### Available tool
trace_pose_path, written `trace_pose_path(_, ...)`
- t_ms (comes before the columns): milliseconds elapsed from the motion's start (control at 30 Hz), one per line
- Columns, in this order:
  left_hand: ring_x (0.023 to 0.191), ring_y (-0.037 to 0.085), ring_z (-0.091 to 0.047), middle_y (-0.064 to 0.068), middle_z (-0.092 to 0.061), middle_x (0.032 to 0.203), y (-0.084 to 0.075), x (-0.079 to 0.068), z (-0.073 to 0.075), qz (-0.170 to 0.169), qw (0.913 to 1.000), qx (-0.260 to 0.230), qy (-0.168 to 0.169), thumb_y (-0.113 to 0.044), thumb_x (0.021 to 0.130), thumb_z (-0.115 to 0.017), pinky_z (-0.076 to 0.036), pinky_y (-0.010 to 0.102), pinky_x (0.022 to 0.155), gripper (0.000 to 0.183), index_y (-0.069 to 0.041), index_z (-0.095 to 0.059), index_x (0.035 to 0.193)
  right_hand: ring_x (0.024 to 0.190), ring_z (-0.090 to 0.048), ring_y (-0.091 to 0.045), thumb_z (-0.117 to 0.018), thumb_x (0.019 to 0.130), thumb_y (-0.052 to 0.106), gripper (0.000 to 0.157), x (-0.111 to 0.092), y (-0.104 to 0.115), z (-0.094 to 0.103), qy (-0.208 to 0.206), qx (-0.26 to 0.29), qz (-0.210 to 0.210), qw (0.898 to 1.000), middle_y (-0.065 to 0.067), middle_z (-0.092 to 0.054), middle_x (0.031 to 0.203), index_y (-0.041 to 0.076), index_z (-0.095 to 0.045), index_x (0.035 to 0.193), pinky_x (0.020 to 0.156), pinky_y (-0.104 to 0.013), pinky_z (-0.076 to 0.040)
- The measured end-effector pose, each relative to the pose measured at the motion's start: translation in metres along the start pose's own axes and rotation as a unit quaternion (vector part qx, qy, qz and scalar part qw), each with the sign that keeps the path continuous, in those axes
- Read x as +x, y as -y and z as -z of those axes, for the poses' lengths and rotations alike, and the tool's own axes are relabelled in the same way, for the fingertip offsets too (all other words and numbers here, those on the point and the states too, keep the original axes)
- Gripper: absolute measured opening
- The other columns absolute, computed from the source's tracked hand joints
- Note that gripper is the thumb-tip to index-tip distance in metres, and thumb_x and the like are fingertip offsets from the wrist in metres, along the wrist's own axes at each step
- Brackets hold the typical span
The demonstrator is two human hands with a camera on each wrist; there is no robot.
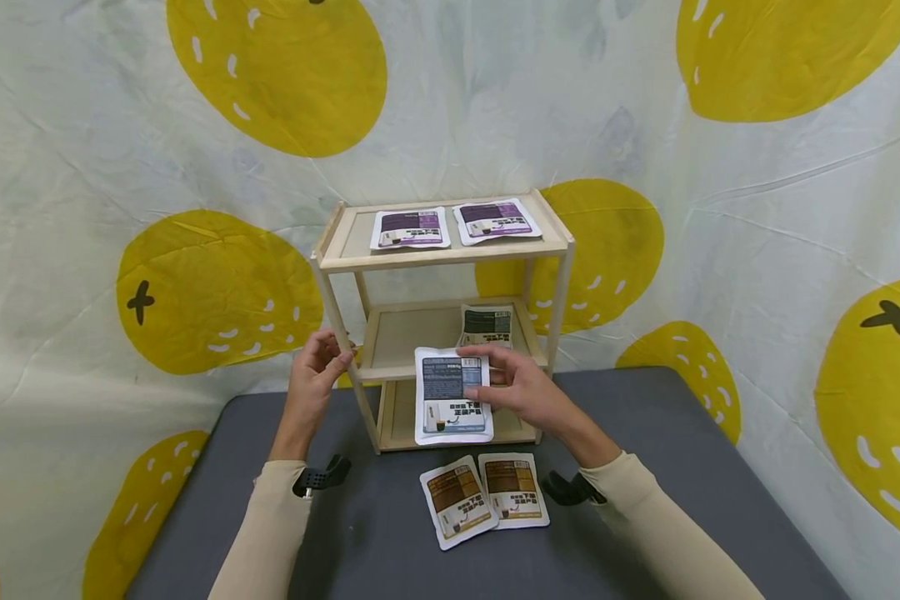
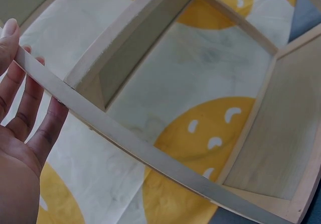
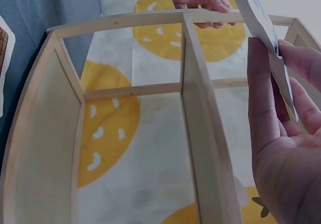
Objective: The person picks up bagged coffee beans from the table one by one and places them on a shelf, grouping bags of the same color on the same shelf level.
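Note:
My right hand [image 1: 521, 387] pinches a flat white packet with a blue label [image 1: 442, 383] between thumb and fingers, in front of the wooden rack's [image 1: 420, 262] middle shelf. In the right wrist view this packet [image 3: 256, 20] appears edge-on. My left hand [image 1: 317, 375] holds the rack's front left post [image 2: 125, 133], thumb on one side and fingers on the other. Behind the held packet, a packet with a dark greenish label [image 1: 487, 320] lies on the right part of the middle shelf, its lower part hidden.
Two purple-labelled packets, one left [image 1: 411, 229] and one right [image 1: 497, 222], lie on the top shelf. Before the rack, two brown-labelled packets, one left [image 1: 459, 502] and one right [image 1: 513, 490], overlap slightly on the dark table [image 1: 375, 542]. A patterned cloth [image 1: 495, 108] hangs behind.

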State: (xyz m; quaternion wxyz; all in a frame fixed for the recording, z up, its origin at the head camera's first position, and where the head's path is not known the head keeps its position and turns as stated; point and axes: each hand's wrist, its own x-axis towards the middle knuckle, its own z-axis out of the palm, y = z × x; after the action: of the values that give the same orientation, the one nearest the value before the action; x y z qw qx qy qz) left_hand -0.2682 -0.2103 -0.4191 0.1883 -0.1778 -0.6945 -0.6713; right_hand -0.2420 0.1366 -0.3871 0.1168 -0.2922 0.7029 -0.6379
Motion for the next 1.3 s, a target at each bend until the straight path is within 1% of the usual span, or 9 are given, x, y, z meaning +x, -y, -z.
trace_pose_path(133,0.098,0.02,-0.062,0.002,-0.062,0.101,-0.001,0.002,0.0,0.002,1.0,0.001,-0.001,-0.007,0.098,-0.066,-0.053,0.023,0.082,0.035,0.003,-0.053,0.129,0.097,-0.072,-0.033,-0.072,0.093,0.003,0.057,0.005,0.004,0.0,-0.003,-0.003,0.004,1.0,-0.022,-0.065,0.122,0.014,-0.052,0.145,0.075,-0.052,-0.06)
trace_pose_path(233,0.1,0.024,-0.062,0.002,-0.062,0.101,-0.002,0.002,0.0,0.002,1.0,-0.002,-0.001,-0.006,0.098,-0.065,-0.053,0.023,0.082,0.035,0.003,-0.053,0.13,0.096,-0.072,-0.033,-0.072,0.093,0.002,0.057,0.009,0.007,0.001,-0.004,-0.01,0.011,1.0,-0.022,-0.065,0.121,0.014,-0.053,0.145,0.074,-0.052,-0.06)
trace_pose_path(433,0.103,0.028,-0.063,0.003,-0.062,0.103,-0.004,0.002,0.0,0.002,1.0,-0.005,0.0,-0.004,0.099,-0.064,-0.054,0.023,0.082,0.034,0.003,-0.053,0.13,0.094,-0.073,-0.033,-0.073,0.093,0.004,0.057,0.016,0.012,0.001,-0.004,-0.02,0.013,1.0,-0.02,-0.067,0.12,0.015,-0.052,0.145,0.072,-0.046,-0.061)
trace_pose_path(533,0.101,0.025,-0.064,0.003,-0.062,0.103,-0.004,0.003,0.0,0.001,1.0,-0.004,0.001,-0.003,0.099,-0.064,-0.054,0.023,0.082,0.033,0.004,-0.053,0.129,0.095,-0.073,-0.033,-0.071,0.094,0.003,0.056,0.02,0.013,0.002,-0.001,-0.015,0.014,1.0,-0.021,-0.068,0.119,0.013,-0.051,0.145,0.072,-0.045,-0.061)
trace_pose_path(667,0.098,0.019,-0.063,-0.002,-0.063,0.101,-0.004,0.003,0.0,0.0,1.0,-0.003,0.002,0.0,0.099,-0.062,-0.053,0.022,0.082,0.032,0.004,-0.052,0.129,0.095,-0.073,-0.033,-0.072,0.093,0.004,0.055,0.024,0.014,0.003,-0.004,-0.01,0.009,1.0,-0.021,-0.067,0.119,0.013,-0.052,0.144,0.072,-0.045,-0.062)
trace_pose_path(767,0.097,0.018,-0.062,-0.005,-0.063,0.1,-0.004,0.003,0.0,-0.001,1.0,-0.003,0.001,0.002,0.099,-0.06,-0.053,0.022,0.081,0.03,0.005,-0.052,0.129,0.095,-0.073,-0.032,-0.073,0.093,0.004,0.055,0.027,0.014,0.003,-0.007,-0.01,0.008,1.0,-0.02,-0.067,0.12,0.013,-0.053,0.144,0.071,-0.043,-0.062)
trace_pose_path(933,0.096,0.017,-0.063,-0.001,-0.064,0.101,-0.004,0.003,0.0,-0.004,1.0,-0.001,0.003,-0.002,0.1,-0.061,-0.054,0.022,0.081,0.031,0.005,-0.052,0.128,0.096,-0.073,-0.032,-0.072,0.093,0.003,0.056,0.031,0.017,0.003,-0.006,0.0,0.009,1.0,-0.02,-0.069,0.121,0.012,-0.052,0.145,0.071,-0.044,-0.061)
trace_pose_path(1100,0.098,0.018,-0.063,0.002,-0.063,0.101,-0.003,0.002,0.0,-0.007,0.9999,-0.004,0.009,-0.004,0.099,-0.063,-0.054,0.023,0.082,0.033,0.006,-0.052,0.129,0.097,-0.073,-0.031,-0.073,0.093,0.003,0.057,0.034,0.018,0.003,-0.007,0.0,0.004,1.0,-0.02,-0.068,0.122,0.012,-0.052,0.145,0.072,-0.044,-0.061)
trace_pose_path(1300,0.102,0.028,-0.064,0.011,-0.062,0.102,0.0,0.001,0.002,-0.015,0.9997,-0.014,0.015,-0.004,0.099,-0.063,-0.055,0.024,0.083,0.034,0.006,-0.052,0.129,0.098,-0.073,-0.03,-0.071,0.093,0.002,0.058,0.039,0.018,0.004,-0.001,0.005,0.003,1.0,-0.022,-0.068,0.123,0.009,-0.049,0.146,0.074,-0.042,-0.061)
